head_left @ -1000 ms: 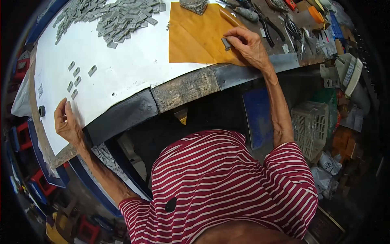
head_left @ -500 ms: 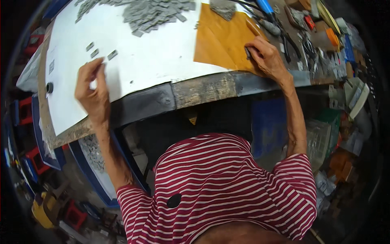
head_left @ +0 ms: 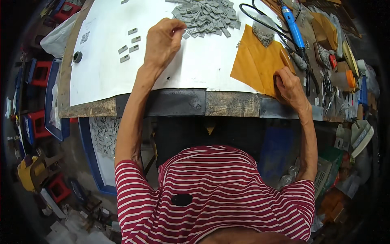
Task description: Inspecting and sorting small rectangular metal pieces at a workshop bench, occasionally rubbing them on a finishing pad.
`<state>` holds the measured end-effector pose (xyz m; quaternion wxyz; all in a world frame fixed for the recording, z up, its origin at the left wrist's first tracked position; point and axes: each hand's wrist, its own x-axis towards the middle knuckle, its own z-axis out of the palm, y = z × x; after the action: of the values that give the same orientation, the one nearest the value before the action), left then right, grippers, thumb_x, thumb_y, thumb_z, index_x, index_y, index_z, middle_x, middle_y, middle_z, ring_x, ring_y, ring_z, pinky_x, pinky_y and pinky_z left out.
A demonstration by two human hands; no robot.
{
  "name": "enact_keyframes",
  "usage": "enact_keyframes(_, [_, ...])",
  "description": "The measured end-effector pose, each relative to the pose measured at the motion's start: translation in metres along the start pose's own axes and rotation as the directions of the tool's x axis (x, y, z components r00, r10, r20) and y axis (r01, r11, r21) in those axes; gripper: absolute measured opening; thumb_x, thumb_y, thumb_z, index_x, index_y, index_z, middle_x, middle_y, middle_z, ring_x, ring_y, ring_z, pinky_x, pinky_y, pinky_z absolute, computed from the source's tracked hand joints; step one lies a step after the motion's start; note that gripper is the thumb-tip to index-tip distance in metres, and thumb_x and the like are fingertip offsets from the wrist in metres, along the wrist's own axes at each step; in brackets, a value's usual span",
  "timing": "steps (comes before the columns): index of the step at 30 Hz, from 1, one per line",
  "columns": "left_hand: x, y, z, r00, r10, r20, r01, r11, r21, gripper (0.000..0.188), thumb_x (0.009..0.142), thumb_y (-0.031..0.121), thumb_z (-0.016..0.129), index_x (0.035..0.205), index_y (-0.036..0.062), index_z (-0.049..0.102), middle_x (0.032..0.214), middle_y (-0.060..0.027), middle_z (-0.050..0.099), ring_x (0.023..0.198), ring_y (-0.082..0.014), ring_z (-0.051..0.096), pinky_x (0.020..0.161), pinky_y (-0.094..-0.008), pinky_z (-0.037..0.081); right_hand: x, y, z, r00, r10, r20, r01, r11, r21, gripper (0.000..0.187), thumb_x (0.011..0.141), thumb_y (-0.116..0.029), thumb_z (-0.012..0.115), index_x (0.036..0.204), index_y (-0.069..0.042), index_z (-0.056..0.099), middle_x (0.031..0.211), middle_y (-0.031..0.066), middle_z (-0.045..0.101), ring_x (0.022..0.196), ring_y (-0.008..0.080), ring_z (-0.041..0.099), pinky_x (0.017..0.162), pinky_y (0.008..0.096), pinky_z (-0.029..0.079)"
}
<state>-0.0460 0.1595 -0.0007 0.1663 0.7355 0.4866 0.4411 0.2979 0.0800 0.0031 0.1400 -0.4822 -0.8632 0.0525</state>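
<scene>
My left hand (head_left: 162, 44) reaches over the white sheet (head_left: 101, 77), its thumb and forefinger pinched together at the near left edge of a pile of small grey rectangular pieces (head_left: 207, 18). Whatever those fingertips may hold is hidden. Left of this hand, several similar grey pieces (head_left: 134, 48) lie apart in a loose group. My right hand (head_left: 291, 89) rests by the near right corner of an orange-yellow paper sheet (head_left: 254, 67), fingers curled closed; their contents do not show.
A clear bag of small metal parts (head_left: 264, 34) lies on the orange paper. Beside it are a blue corded power tool (head_left: 293, 26) and black-handled pliers (head_left: 312, 81). A black ring (head_left: 77, 57) sits at the left. Below the table edge stands a blue-rimmed tray of grey pieces (head_left: 105, 136).
My left hand has moved from the loose group over to the pile, and more loose pieces now show. My right hand stays by the orange paper; its grey piece no longer shows. The view has shifted.
</scene>
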Motion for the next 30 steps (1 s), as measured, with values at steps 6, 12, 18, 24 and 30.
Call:
enact_keyframes(6, [0.025, -0.014, 0.031, 0.999, 0.054, -0.005, -0.054, 0.998, 0.027, 0.014, 0.077, 0.002, 0.054, 0.086, -0.0023, 0.064, 0.074, -0.0072, 0.06, 0.061, -0.0106, 0.052, 0.058, -0.0232, 0.044, 0.003, -0.001, 0.003, 1.0, -0.025, -0.019, 0.024, 0.999, -0.027, 0.014, 0.074, 0.006, 0.053, 0.085, 0.001, 0.047, 0.076, 0.0167, 0.049, 0.068, 0.0368, 0.054, 0.056, 0.0405, 0.044])
enact_keyframes(12, [0.041, -0.017, 0.053, 0.996, 0.058, -0.061, -0.048, 0.987, 0.153, 0.017, 0.074, 0.006, 0.054, 0.086, 0.0021, 0.065, 0.079, -0.0115, 0.062, 0.065, -0.0196, 0.059, 0.062, -0.031, 0.048, -0.001, -0.003, 0.004, 1.0, -0.01, -0.008, 0.01, 0.997, -0.076, 0.015, 0.073, 0.006, 0.053, 0.085, 0.0, 0.047, 0.076, 0.0165, 0.048, 0.067, 0.0361, 0.054, 0.056, 0.0407, 0.044])
enact_keyframes(18, [0.046, -0.013, 0.066, 1.0, 0.014, -0.013, -0.008, 0.926, 0.377, 0.02, 0.072, 0.018, 0.058, 0.087, 0.0069, 0.066, 0.085, -0.0137, 0.059, 0.079, -0.0275, 0.058, 0.072, -0.036, 0.046, -0.005, -0.002, 0.007, 0.999, -0.025, -0.025, 0.021, 0.988, -0.15, 0.015, 0.073, 0.004, 0.053, 0.085, -0.001, 0.046, 0.076, 0.0154, 0.049, 0.065, 0.0346, 0.054, 0.055, 0.0394, 0.045])
enact_keyframes(24, [0.048, -0.028, 0.069, 0.996, 0.083, -0.035, -0.064, 0.931, 0.359, 0.012, 0.07, 0.015, 0.057, 0.073, 0.0066, 0.064, 0.079, -0.015, 0.06, 0.077, -0.0306, 0.058, 0.066, -0.042, 0.047, -0.002, 0.001, 0.003, 0.985, -0.02, -0.169, 0.0, 0.993, -0.116, 0.013, 0.074, 0.003, 0.054, 0.085, -0.001, 0.048, 0.077, 0.0142, 0.05, 0.065, 0.0338, 0.055, 0.055, 0.0374, 0.045])
enact_keyframes(30, [0.048, -0.024, 0.07, 0.997, 0.07, 0.041, -0.08, 0.918, 0.387, 0.014, 0.071, 0.013, 0.054, 0.075, 0.0036, 0.063, 0.082, -0.0147, 0.06, 0.077, -0.0312, 0.058, 0.066, -0.0442, 0.046, -0.005, -0.008, -0.005, 0.869, 0.461, -0.179, -0.31, 0.79, 0.528, 0.009, 0.083, -0.008, 0.053, 0.084, 0.001, 0.054, 0.069, 0.0014, 0.054, 0.059, 0.008, 0.05, 0.051, 0.0224, 0.041])
